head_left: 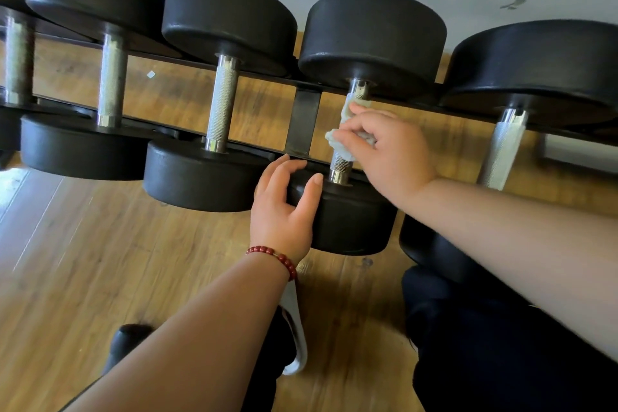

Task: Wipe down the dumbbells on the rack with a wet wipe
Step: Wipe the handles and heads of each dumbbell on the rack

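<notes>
With the right hand [384, 147] pinching the wet wipe [337, 139] round the handle [339, 164] of 1 dumbbell [371, 40] and the left hand [284, 201] resting on its near head, the bunched wipe may snag on the knurling and tear.

No legible text or numbers.
</notes>
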Motion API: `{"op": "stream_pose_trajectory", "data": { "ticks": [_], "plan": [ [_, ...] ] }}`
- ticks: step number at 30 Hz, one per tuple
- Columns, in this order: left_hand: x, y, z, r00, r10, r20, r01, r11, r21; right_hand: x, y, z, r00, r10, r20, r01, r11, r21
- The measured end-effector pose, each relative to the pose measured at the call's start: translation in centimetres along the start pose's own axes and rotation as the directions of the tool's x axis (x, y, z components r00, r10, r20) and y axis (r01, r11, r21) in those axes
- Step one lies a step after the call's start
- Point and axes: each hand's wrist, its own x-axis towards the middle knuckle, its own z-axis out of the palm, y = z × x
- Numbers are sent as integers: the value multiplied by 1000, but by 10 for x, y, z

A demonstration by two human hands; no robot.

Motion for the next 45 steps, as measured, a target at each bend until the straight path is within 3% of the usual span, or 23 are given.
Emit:
{"op": "stream_pose_trajectory", "data": {
  "ticks": [3, 6, 8, 11, 15, 19, 24, 30, 34, 40, 45],
  "plan": [
    [0, 0, 0, 1000, 8, -1, -8, 1000, 7, 2, -14, 15, 978, 148, -149, -155, 987, -33],
    [0, 0, 0, 1000, -6, 2, 6, 1000, -1, 5, -18, 19, 946, 248, -211, -256, 967, -9],
    [-1, -1, -1, 1000, -14, -1, 14, 1000, -5, 7, -19, 17, 888, 394, -238, -389, 919, 69],
    [0, -2, -1, 1000, -1, -6, 0, 1000, -15, 13, -20, 19, 809, 580, -102, -571, 814, 104],
    [0, -3, 0, 1000, 9, -9, -9, 1000, -8, 21, -23, 24, 725, 679, 117, -689, 714, 126],
    [0, -3, 0, 1000, 3, -14, -4, 1000, -8, 37, -19, 26, 691, 716, 100, -704, 635, 319],
    [-1, -3, 0, 1000, -3, -8, 3, 1000, -5, 26, -12, 36, 728, 672, 135, -677, 674, 297],
    [0, -2, 1, 1000, -3, -4, 3, 1000, -9, 54, -11, 35, 710, 703, -53, -617, 656, 434],
    [0, -3, 0, 1000, -2, -3, 2, 1000, -6, 36, -6, 43, 707, 698, 115, -656, 587, 474],
    [-1, -1, -1, 1000, -10, -1, 10, 1000, -24, 59, -10, 32, 672, 736, 83, -600, 475, 644],
    [-1, -2, -1, 1000, -7, 4, 7, 1000, -14, 50, -7, 36, 643, 748, 163, -653, 424, 628]
  ]
}}
